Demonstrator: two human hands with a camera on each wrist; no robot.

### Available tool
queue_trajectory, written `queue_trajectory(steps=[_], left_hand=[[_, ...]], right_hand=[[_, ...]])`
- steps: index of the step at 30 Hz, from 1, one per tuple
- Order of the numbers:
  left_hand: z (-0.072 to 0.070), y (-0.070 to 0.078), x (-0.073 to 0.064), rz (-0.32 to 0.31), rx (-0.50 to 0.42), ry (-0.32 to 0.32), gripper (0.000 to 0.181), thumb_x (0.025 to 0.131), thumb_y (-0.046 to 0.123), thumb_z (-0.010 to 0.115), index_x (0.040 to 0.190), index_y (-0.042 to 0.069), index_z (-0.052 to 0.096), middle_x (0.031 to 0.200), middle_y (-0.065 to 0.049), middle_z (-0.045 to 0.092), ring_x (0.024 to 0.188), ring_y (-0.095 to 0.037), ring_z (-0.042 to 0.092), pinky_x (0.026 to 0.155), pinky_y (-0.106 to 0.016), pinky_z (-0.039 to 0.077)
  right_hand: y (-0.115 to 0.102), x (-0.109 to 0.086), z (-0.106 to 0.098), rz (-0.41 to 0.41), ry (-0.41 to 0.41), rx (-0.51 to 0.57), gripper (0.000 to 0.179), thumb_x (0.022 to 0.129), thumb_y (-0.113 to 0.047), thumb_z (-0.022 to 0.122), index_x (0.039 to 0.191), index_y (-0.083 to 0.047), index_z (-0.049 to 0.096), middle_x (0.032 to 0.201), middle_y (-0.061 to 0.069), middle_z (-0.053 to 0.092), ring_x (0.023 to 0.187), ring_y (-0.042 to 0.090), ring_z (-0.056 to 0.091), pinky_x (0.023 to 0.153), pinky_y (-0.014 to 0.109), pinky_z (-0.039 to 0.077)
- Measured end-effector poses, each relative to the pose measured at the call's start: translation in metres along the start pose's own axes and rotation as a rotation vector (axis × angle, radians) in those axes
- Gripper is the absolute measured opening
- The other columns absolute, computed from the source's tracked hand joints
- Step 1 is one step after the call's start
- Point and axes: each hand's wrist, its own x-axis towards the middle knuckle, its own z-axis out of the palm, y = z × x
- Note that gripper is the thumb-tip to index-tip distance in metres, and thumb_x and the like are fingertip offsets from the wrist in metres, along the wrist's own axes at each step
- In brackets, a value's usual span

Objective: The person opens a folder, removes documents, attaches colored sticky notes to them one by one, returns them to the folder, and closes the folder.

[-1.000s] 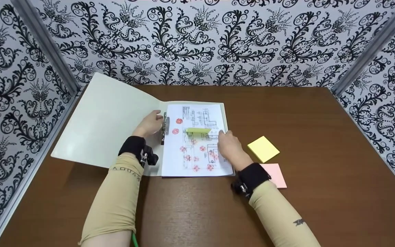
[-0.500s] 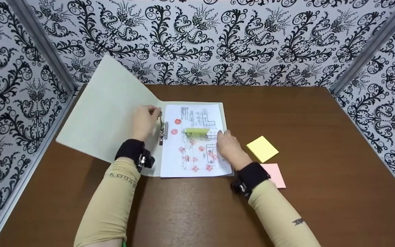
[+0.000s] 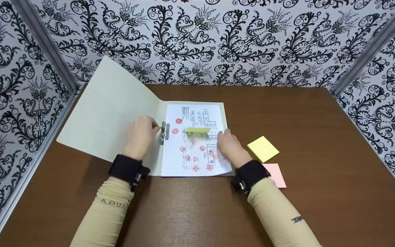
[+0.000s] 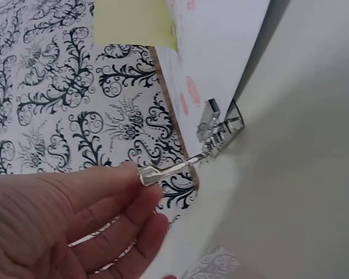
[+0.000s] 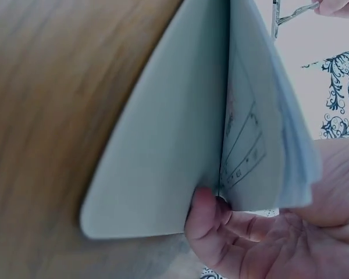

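Observation:
My left hand (image 3: 142, 135) pinches the end of a metal lever (image 4: 173, 170) on the clip mechanism (image 3: 163, 133) at the folder's spine. In the left wrist view the lever sticks out from the clip, between thumb and fingertips. My right hand (image 3: 231, 147) grips the right edge of a stack of papers (image 3: 177, 157), whose top sheet carries line drawings and red stamps. The right wrist view has its fingertips (image 5: 203, 203) in the gap between the papers and the pale back cover (image 5: 157, 151). A yellow-green sticky note (image 3: 197, 130) stands up from the top sheet.
The folder's front cover (image 3: 108, 103) leans up at the left, behind my left hand. Right of the folder lie a yellow sticky-note pad (image 3: 263, 149) and a pink pad (image 3: 275, 175), partly behind my right wrist. Patterned walls (image 3: 197, 41) enclose the wooden table (image 3: 321, 137).
My left hand has gone from the top of the clip to the lever, then down and left with it. The front cover has tilted up more steeply. My right hand has stayed in place.

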Motion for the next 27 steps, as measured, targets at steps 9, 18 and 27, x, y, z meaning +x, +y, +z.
queue_trajectory(steps=[9, 18, 27], left_hand=[[0.008, 0.002, -0.020, 0.103, 0.207, 0.137, 0.017, 0.086, 0.018, 0.076, 0.096, 0.004, 0.078, 0.094, -0.015, 0.078, 0.085, -0.038, 0.072, 0.080, -0.050, 0.051], [0.013, -0.008, -0.018, 0.113, 0.163, 0.152, 0.018, 0.088, 0.013, 0.073, 0.103, 0.003, 0.075, 0.101, -0.017, 0.077, 0.091, -0.037, 0.072, 0.087, -0.050, 0.051], [0.014, -0.009, -0.011, 0.165, 0.162, 0.228, 0.009, 0.091, 0.010, 0.070, 0.093, 0.005, 0.077, 0.091, -0.012, 0.078, 0.080, -0.034, 0.073, 0.074, -0.046, 0.056]], right_hand=[[0.003, 0.002, -0.003, -0.028, 0.004, -0.095, 0.038, 0.105, -0.012, 0.040, 0.135, 0.007, 0.054, 0.145, 0.025, 0.032, 0.133, 0.040, 0.032, 0.087, 0.050, 0.058], [0.010, 0.002, 0.001, -0.135, 0.067, -0.151, 0.038, 0.104, -0.016, 0.047, 0.132, 0.008, 0.056, 0.141, 0.025, 0.041, 0.125, 0.039, 0.038, 0.088, 0.048, 0.058], [0.011, -0.006, -0.002, -0.174, 0.053, -0.122, 0.042, 0.100, -0.020, 0.056, 0.133, 0.006, 0.055, 0.143, 0.026, 0.044, 0.130, 0.039, 0.040, 0.105, 0.050, 0.047]])
